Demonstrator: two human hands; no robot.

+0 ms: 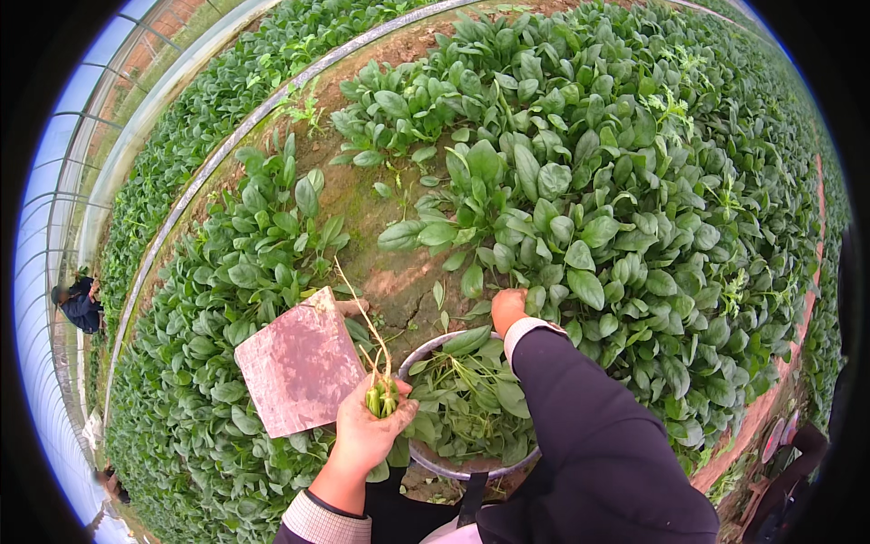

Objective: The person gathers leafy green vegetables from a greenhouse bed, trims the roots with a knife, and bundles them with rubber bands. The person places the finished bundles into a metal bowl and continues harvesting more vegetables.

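My left hand (372,425) grips a small bunch of spinach plants (382,400) by the stems, with pale roots pointing up and leaves hanging below. My right hand (508,309) reaches low among the standing spinach plants (578,251); its fingers are curled and partly hidden, so what they hold cannot be told. Between my arms stands a round basin (469,474), largely filled with picked spinach leaves (469,401). A flat pinkish board (299,367) with worn patches lies tilted over the plants beside my left hand. A short brown stub (352,308) shows at its far edge.
Bare soil (408,272) runs between the spinach rows. A long grey strip (224,149) curves along the bed's left side. Greenhouse hoops (75,115) rise at far left, where one person (81,304) crouches. Dark objects (788,455) stand by the path at lower right.
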